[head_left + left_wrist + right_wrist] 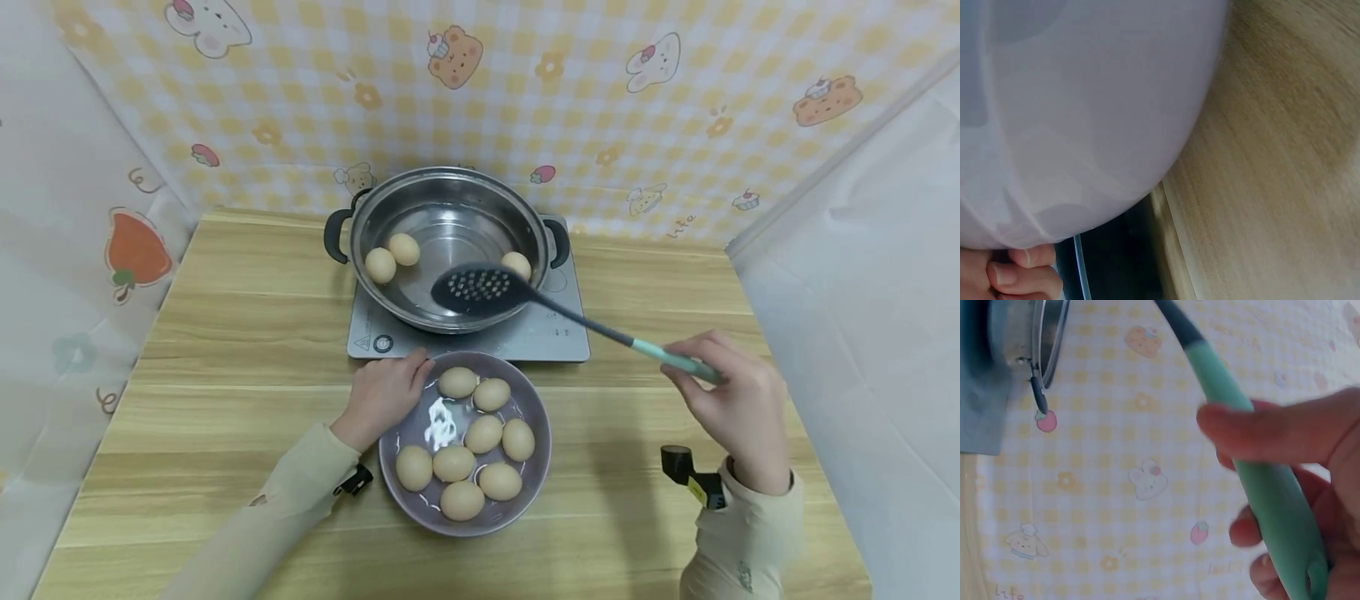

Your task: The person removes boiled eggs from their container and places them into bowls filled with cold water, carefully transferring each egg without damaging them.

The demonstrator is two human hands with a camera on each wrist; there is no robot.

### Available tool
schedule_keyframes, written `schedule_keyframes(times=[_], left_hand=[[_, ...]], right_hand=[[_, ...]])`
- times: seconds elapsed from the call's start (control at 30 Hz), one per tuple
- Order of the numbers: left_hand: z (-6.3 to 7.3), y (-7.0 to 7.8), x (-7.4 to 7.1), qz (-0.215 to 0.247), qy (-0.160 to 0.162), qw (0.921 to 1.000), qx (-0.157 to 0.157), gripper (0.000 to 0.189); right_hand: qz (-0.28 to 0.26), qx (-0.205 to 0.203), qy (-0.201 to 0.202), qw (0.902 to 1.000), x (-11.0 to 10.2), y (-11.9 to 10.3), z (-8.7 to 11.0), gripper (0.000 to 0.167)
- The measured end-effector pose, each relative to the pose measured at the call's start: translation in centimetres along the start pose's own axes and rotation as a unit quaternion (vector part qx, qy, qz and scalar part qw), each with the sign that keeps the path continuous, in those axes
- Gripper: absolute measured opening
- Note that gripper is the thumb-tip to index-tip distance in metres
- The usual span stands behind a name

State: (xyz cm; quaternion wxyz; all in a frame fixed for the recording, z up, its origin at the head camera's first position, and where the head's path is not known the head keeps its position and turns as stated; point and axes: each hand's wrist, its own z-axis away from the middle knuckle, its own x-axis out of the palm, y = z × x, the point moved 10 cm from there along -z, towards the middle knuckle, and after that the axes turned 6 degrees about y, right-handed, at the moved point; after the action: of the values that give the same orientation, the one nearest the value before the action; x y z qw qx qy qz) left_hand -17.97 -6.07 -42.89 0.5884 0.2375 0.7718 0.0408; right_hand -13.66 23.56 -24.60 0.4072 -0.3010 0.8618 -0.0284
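Observation:
My right hand (738,400) grips the mint-green handle of a black slotted spoon (480,287); the right wrist view shows thumb and fingers round the handle (1279,506). The spoon's perforated head overlaps the near side of a steel pot (450,179). Two eggs (380,265) sit at the pot's left, and another egg (516,265) at its right is partly hidden by the spoon. My left hand (386,396) holds the upper-left rim of a purple-grey bowl (542,467), fingers (1022,278) curled at the edge. In the bowl lie several brown eggs (483,433).
The pot stands on a flat grey cooktop (480,346), its black handles (336,236) jutting to both sides. A wood-grain table (247,333) carries everything. Behind rises a yellow checked backdrop (495,108), with pale side walls (877,275) left and right.

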Motion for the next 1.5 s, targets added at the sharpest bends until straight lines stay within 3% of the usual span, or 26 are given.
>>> schedule_keyframes(times=[0.27,0.5,0.73,1.0,1.27,1.5], left_hand=[[0.0,0.1,0.1,-0.005,-0.007,1.0,0.001,0.02],[-0.2,0.3,0.1,-0.004,-0.007,0.9999,0.01,0.02],[-0.3,0.3,-0.1,-0.003,-0.006,1.0,0.006,0.02],[-0.3,0.2,-0.2,-0.007,-0.007,0.9999,0.004,0.019],[-0.1,-0.1,0.0,-0.009,-0.013,0.9998,-0.006,0.02],[0.0,0.0,0.2,-0.005,-0.012,0.9999,-0.004,0.02]], right_hand=[[0.107,-0.007,0.063,0.9923,1.5,0.4,-1.6,0.015],[0.151,-0.012,0.04,0.9877,3.2,0.9,-1.9,0.011],[0.13,-0.021,0.03,0.9908,3.5,0.5,-1.9,0.016],[0.102,-0.034,-0.009,0.9942,4.1,-0.1,-1.6,0.02],[0.063,-0.047,-0.037,0.9962,5.5,-1.2,-1.3,0.021],[0.062,-0.057,-0.059,0.9948,6.7,-2.0,-1.2,0.022]])
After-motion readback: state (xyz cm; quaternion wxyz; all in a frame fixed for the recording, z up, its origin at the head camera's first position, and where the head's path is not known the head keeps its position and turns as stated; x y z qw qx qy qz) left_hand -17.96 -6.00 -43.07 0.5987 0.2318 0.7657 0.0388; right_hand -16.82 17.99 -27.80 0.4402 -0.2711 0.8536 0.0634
